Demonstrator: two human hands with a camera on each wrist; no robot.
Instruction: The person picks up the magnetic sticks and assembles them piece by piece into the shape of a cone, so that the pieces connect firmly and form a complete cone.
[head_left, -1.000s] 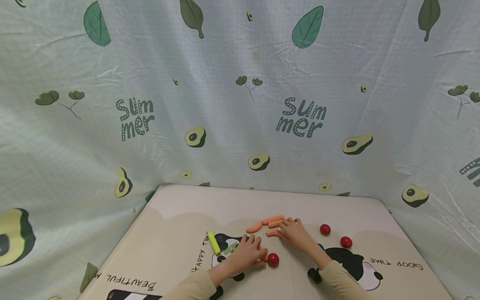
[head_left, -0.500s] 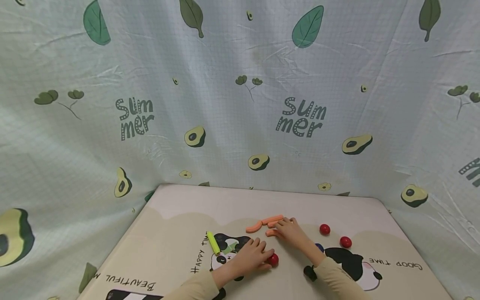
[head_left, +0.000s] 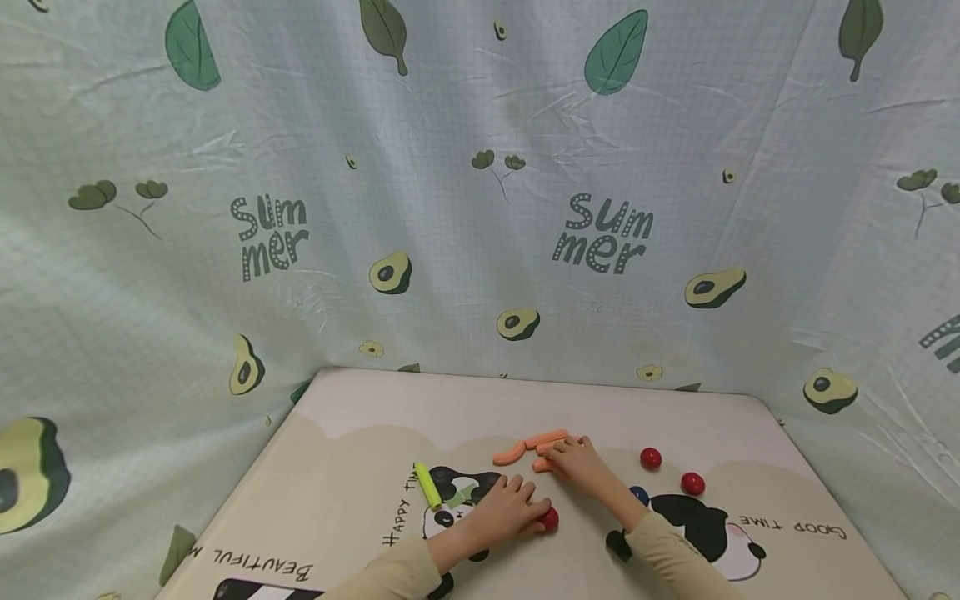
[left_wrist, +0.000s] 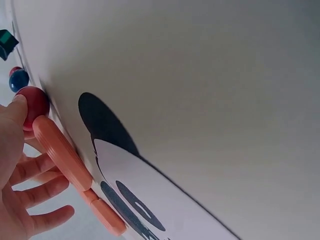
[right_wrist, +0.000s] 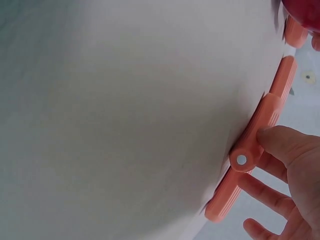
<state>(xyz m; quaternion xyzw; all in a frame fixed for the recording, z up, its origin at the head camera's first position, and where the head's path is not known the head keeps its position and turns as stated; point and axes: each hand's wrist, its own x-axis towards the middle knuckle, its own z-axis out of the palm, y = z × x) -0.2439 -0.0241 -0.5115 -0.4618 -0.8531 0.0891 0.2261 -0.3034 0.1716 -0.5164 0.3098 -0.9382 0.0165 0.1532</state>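
In the head view my left hand [head_left: 506, 508] is at a red ball [head_left: 550, 520], which its fingers partly cover. The left wrist view shows the thumb against this ball [left_wrist: 37, 107], gripping it, while the other fingers spread apart. Farther back, my right hand [head_left: 581, 468] is over a group of orange sticks [head_left: 545, 439]. Its thumb and a finger pinch a grooved orange stick [right_wrist: 262, 120] with a pale round spot at its near end, as the right wrist view shows. More orange pieces [right_wrist: 225, 197] lie just beyond and beside that stick.
A yellow-green stick [head_left: 427, 486] lies left of the left hand. Two red balls [head_left: 651, 458] sit to the right, and a blue ball [head_left: 640, 495] peeks out behind the right forearm. A dark green block [left_wrist: 7, 44] shows in the left wrist view. The tabletop [head_left: 360, 417] meets a printed curtain [head_left: 450, 200].
My left hand has moved right onto the red ball, which shifted very slightly right. My right hand has edged left over the orange sticks, and the blue ball shows more beside its forearm.
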